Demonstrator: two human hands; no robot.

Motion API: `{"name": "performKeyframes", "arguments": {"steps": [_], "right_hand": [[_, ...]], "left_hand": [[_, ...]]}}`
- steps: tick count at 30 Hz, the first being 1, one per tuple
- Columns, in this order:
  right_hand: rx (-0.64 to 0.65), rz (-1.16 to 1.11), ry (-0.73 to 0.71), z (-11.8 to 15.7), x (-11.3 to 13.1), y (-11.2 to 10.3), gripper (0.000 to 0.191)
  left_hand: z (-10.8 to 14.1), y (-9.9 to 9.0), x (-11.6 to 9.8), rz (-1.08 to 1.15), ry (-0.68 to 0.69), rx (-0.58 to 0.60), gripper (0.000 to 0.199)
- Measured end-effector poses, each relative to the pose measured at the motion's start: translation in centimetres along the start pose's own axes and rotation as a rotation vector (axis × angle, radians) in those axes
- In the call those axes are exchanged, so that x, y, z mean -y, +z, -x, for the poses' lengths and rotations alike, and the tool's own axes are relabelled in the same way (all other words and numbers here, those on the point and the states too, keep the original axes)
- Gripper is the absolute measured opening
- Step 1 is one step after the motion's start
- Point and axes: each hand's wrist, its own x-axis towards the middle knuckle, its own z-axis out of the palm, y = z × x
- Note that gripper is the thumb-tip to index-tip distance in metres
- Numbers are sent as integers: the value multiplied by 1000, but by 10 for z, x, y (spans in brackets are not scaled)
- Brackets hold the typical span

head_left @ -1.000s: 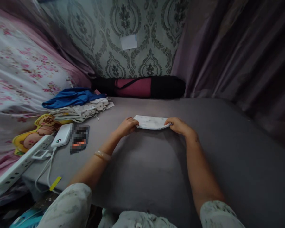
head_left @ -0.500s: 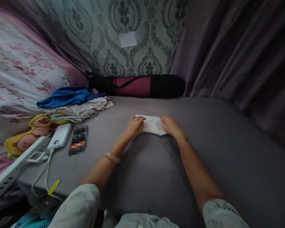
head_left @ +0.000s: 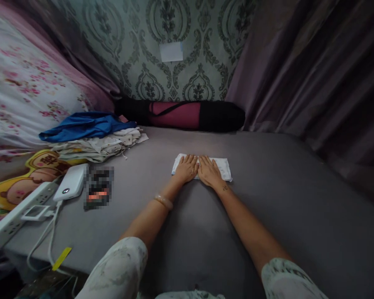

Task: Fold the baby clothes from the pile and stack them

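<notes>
- Sleeves (head_left: 118, 265) stop near the elbows, leaving bare forearms (head_left: 151, 220) reaching forward, likely to put weight behind the palms.
- Cable (head_left: 59, 203) runs from the power bank (head_left: 72, 182), which lies beside the strip (head_left: 21, 218), presumably for charging.
- Left hand (head_left: 187, 169) and right hand (head_left: 209, 171) lie side by side, palms down, fingers straight, gripping nothing; they seem to press the folds flat.
- Cloth (head_left: 225, 167), white and folded oblong, rests beneath them on the sheet (head_left: 299, 187), which appears to give level backing.
- Clothes (head_left: 87, 128) sit heaped at left.
- Bag (head_left: 177, 115) lies along the wall (head_left: 202, 58), perhaps to save space.
</notes>
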Motion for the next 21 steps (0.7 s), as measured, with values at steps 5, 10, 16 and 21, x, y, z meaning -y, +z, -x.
{"name": "performKeyframes", "arguments": {"steps": [5,10,16,21], "right_hand": [[-12,17,90,0,2,4,57],[-34,42,208,3,2,4,63],[16,73,337,7,-9,-3,68],[59,72,350,10,-13,-7,68]], "left_hand": [[0,4,1,-11,-53,-27,55],[1,2,-3,-47,-137,-32,61],[5,-5,-1,-76,-259,-9,64],[7,-6,19,-29,-283,10,62]]}}
